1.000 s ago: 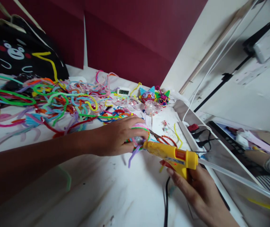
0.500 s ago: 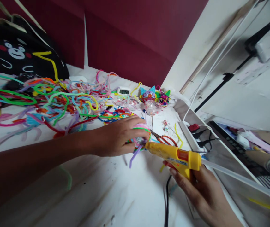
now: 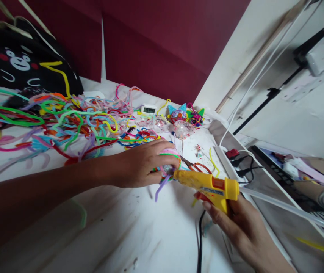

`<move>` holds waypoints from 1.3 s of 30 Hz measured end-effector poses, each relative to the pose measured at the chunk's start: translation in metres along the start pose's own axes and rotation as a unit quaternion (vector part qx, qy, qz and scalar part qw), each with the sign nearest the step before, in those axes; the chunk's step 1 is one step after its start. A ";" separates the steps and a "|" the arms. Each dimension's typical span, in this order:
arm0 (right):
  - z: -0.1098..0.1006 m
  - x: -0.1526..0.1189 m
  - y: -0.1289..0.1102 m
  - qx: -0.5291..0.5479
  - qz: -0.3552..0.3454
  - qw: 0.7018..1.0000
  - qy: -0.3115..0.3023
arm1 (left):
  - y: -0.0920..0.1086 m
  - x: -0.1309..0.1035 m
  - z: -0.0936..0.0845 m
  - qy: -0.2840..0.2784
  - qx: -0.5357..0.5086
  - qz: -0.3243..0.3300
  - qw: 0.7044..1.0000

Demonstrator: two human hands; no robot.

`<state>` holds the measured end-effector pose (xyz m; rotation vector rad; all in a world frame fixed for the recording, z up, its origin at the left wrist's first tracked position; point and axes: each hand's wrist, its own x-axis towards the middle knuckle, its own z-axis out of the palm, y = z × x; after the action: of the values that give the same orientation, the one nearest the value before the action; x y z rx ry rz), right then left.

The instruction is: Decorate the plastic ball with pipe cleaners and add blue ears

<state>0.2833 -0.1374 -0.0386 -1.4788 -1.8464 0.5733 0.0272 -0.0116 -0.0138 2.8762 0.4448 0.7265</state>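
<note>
My left hand (image 3: 147, 163) is closed around a small round craft piece (image 3: 171, 152) wrapped in pink, green and orange pipe cleaner; my fingers hide much of it. A purple pipe cleaner (image 3: 162, 189) sticks out below it. In my right hand (image 3: 243, 223) is a yellow hot glue gun (image 3: 201, 182), its nozzle right at the craft piece and a clear glue stick (image 3: 287, 207) jutting from its back. Whether the nozzle touches the piece I cannot tell. Orange-handled scissors (image 3: 198, 167) lie just behind the nozzle.
A tangled heap of pipe cleaners (image 3: 73, 121) covers the left of the table. Two finished cat-like figures (image 3: 177, 113), clear plastic domes (image 3: 183, 129) and a small digital clock (image 3: 148, 110) stand at the back. A power strip (image 3: 230, 163) and a black cord (image 3: 201, 242) lie rightward.
The glue gun and my right hand have shifted very slightly left. My left hand and the craft piece look unmoved.
</note>
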 end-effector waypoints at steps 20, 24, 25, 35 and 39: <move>-0.001 0.005 -0.005 0.028 0.049 0.998 -0.029 | -0.001 0.000 0.002 0.006 0.002 0.008 1.000; -0.005 -0.001 -0.010 -0.053 0.019 0.998 -0.020 | -0.001 0.001 0.001 0.001 0.002 0.010 1.000; -0.005 -0.002 -0.011 -0.072 0.007 0.997 -0.014 | -0.001 0.001 0.001 0.000 0.002 0.009 1.000; -0.006 -0.002 -0.014 -0.141 -0.073 0.987 0.014 | 0.001 0.001 0.001 0.002 0.008 0.003 1.000; -0.007 -0.002 -0.018 -0.158 -0.092 0.983 0.013 | 0.001 0.001 0.001 0.001 0.008 0.006 1.000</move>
<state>0.2770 -0.1448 -0.0215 -1.4826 -2.0967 0.1747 0.0285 -0.0121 -0.0139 2.8963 0.4372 0.7300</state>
